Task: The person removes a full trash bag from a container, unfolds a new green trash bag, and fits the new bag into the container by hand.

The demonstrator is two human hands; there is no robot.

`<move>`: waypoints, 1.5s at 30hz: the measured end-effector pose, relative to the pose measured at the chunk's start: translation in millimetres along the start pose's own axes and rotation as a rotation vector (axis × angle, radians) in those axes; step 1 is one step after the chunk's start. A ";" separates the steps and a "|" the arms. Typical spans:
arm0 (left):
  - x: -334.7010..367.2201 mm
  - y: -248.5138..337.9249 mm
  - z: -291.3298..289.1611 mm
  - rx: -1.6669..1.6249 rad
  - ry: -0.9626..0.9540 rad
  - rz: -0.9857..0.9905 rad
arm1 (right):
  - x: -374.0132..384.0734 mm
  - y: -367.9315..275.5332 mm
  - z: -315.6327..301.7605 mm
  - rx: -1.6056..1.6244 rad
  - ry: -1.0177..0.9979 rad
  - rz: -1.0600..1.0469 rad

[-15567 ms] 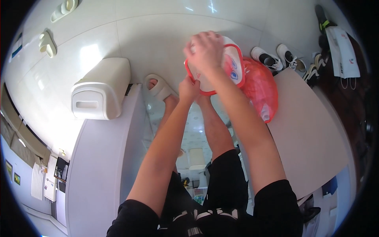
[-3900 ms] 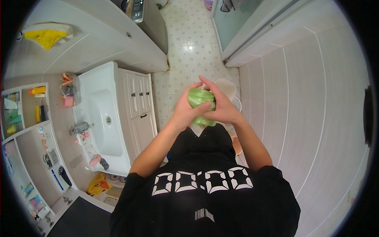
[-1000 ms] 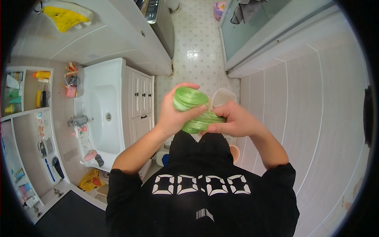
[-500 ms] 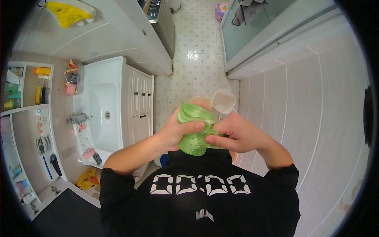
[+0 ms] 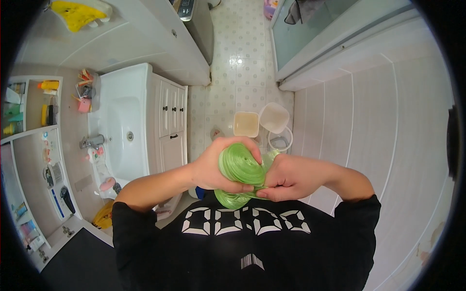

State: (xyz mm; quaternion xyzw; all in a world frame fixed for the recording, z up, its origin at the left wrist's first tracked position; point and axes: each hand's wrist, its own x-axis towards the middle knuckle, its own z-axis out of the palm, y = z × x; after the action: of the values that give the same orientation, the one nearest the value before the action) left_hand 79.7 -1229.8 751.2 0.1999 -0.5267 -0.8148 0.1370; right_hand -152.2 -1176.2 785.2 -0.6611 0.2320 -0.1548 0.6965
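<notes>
A thick roll of green plastic bags (image 5: 241,164) is held in front of my chest, its wound end turned up toward the view. My left hand (image 5: 213,164) wraps round the roll from the left, thumb along its lower edge. Close against the roll's right side, my right hand (image 5: 287,178) pinches a loose stretch of the thin green film between thumb and fingers. Some film shows above that hand and more bunches below the roll. Just beyond my hands, an open cream bin (image 5: 246,124) and a white bin (image 5: 274,118) stand on the floor.
Beside the bins is a round white-rimmed bucket (image 5: 280,140). To the left are a white sink (image 5: 127,109), its drawer cabinet (image 5: 170,111) and shelves of toiletries (image 5: 31,109). A tiled wall (image 5: 374,126) runs along the right. A glass door (image 5: 310,39) is at the far right.
The roll has tilted so its wound end faces upward, and both hands have come lower, nearer my chest. The cream bin and the bucket are now more exposed.
</notes>
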 end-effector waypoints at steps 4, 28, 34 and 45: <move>-3.9 8.9 -1.3 0.075 0.031 -0.002 | 0.1 -4.1 3.5 -0.026 0.073 -0.026; -12.5 48.7 -7.8 0.657 0.065 0.140 | -2.7 -12.1 -1.6 -0.236 0.195 -0.004; -4.1 46.2 -4.7 0.523 0.279 0.082 | 1.4 3.6 -3.9 -0.175 0.324 -0.105; -4.0 -2.7 -18.8 -0.352 0.193 -0.204 | -0.4 2.0 -10.6 -0.038 0.359 0.075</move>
State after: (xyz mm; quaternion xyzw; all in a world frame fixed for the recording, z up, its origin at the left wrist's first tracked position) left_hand 92.1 -1242.0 742.6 0.3021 -0.3378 -0.8810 0.1363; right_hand -158.3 -1184.8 783.1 -0.6268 0.3801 -0.2396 0.6365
